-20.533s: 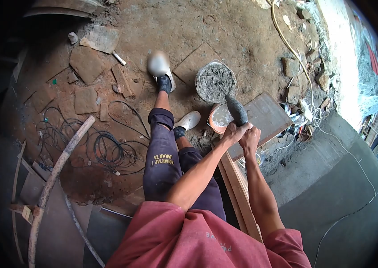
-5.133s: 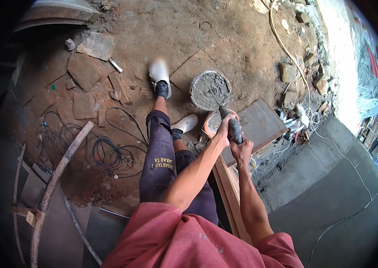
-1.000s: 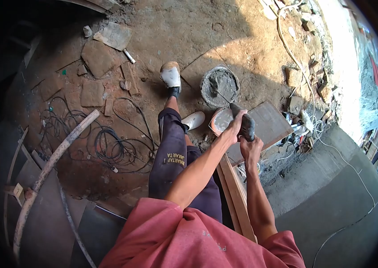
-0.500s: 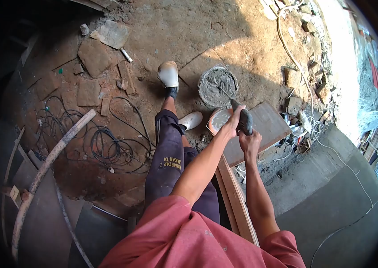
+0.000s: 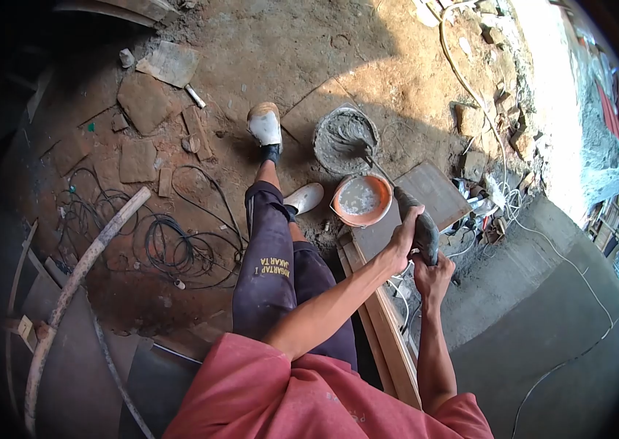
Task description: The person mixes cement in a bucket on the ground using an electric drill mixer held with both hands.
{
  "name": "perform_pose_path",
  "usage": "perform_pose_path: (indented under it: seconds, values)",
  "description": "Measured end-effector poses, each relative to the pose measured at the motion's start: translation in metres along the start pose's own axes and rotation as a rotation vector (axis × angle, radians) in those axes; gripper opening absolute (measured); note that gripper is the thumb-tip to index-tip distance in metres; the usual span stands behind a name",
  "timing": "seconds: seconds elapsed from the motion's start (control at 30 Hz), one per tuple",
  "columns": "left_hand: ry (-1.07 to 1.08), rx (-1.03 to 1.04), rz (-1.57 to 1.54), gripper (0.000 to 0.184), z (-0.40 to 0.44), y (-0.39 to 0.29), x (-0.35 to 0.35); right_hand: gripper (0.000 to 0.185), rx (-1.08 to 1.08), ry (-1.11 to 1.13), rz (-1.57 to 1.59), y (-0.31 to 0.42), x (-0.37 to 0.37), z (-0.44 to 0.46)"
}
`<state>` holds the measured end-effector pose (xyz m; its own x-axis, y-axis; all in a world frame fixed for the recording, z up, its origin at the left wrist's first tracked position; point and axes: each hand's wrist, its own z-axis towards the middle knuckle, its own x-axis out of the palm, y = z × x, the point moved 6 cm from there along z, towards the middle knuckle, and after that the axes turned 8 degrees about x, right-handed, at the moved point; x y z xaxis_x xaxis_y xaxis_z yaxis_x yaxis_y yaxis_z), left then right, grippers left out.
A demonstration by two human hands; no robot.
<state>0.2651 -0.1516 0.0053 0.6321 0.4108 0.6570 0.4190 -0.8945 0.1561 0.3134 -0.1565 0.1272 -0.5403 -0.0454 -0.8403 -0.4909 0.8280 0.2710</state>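
With the bucket of wet grey mix (image 5: 317, 154) as the centre of the clock and twelve o'clock pointing away from the person, the left hand (image 5: 402, 243) is wrapped around the body of a dark drill-like tool (image 5: 419, 212) between four and five o'clock. The right hand (image 5: 434, 274) grips its rear end, nearer the person. The tool's rod (image 5: 383, 172) slants into the mix (image 5: 333, 135) at about four o'clock.

Close in at half past five, an orange pail (image 5: 380, 194) of cloudy liquid crowds the rod; whether rod and rim touch cannot be told. A flat board (image 5: 426, 192) lies at half past four, partly behind the tool, and long planks (image 5: 390, 336) run back from half past five, crossed by the left forearm (image 5: 331, 296).

One white shoe (image 5: 264, 126) stands at half past nine, the other (image 5: 304, 198) at seven. Farther out at eight o'clock lie a loose coil of black cable (image 5: 154, 249) and a bent pole (image 5: 97, 249). A stone slab (image 5: 143, 102) sits past nine, a paler slab (image 5: 169, 64) at ten. A yellowish hose (image 5: 451, 58) trails down from two o'clock, past a brown block (image 5: 468, 119) near three, towards tangled white cable (image 5: 514, 201) at half past three.
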Motion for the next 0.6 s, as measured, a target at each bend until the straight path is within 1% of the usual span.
perform_pose_path:
  seconds: [0.03, 0.13, 0.17, 0.2, 0.27, 0.33, 0.37, 0.4, 0.47, 0.5, 0.53, 0.6]
  values:
    - [0.027, 0.0, -0.007, 0.057, 0.007, -0.001, -0.001, 0.019, -0.021, 0.006, -0.029, -0.004, 0.004, 0.006]
    - [0.019, 0.031, -0.002, 0.056, 0.032, -0.014, -0.009, 0.019, -0.048, -0.022, -0.033, -0.015, 0.027, 0.029]
    - [-0.043, 0.083, 0.007, 0.052, 0.042, -0.022, -0.014, 0.02, -0.038, 0.004, 0.0, -0.017, 0.038, 0.041]
    - [-0.058, 0.109, 0.016, 0.047, 0.056, -0.025, -0.022, 0.02, -0.038, 0.005, 0.001, -0.019, 0.05, 0.052]
    - [-0.115, 0.119, -0.049, 0.04, 0.075, -0.036, -0.037, 0.022, -0.049, 0.036, -0.038, -0.026, 0.074, 0.07]
    - [-0.054, 0.163, -0.124, 0.04, 0.101, -0.041, -0.058, 0.024, -0.08, 0.049, 0.017, -0.035, 0.103, 0.086]
    - [-0.169, 0.157, -0.116, 0.041, 0.107, -0.039, -0.067, 0.028, -0.101, 0.021, 0.041, -0.035, 0.107, 0.086]
    - [-0.17, 0.161, -0.11, 0.041, 0.112, -0.039, -0.068, 0.028, -0.101, 0.02, 0.049, -0.035, 0.109, 0.088]
    - [-0.312, 0.174, -0.088, 0.043, 0.114, -0.024, -0.075, 0.024, -0.085, 0.043, 0.083, -0.043, 0.103, 0.084]
    - [-0.326, 0.15, -0.073, 0.048, 0.1, -0.023, -0.069, 0.024, -0.073, 0.041, 0.085, -0.043, 0.097, 0.078]
    - [-0.322, 0.152, -0.071, 0.048, 0.082, -0.027, -0.058, 0.024, -0.075, 0.038, 0.086, -0.042, 0.091, 0.073]
    - [-0.331, 0.187, -0.017, 0.069, 0.048, -0.027, -0.044, 0.024, -0.058, 0.051, 0.066, -0.046, 0.079, 0.057]
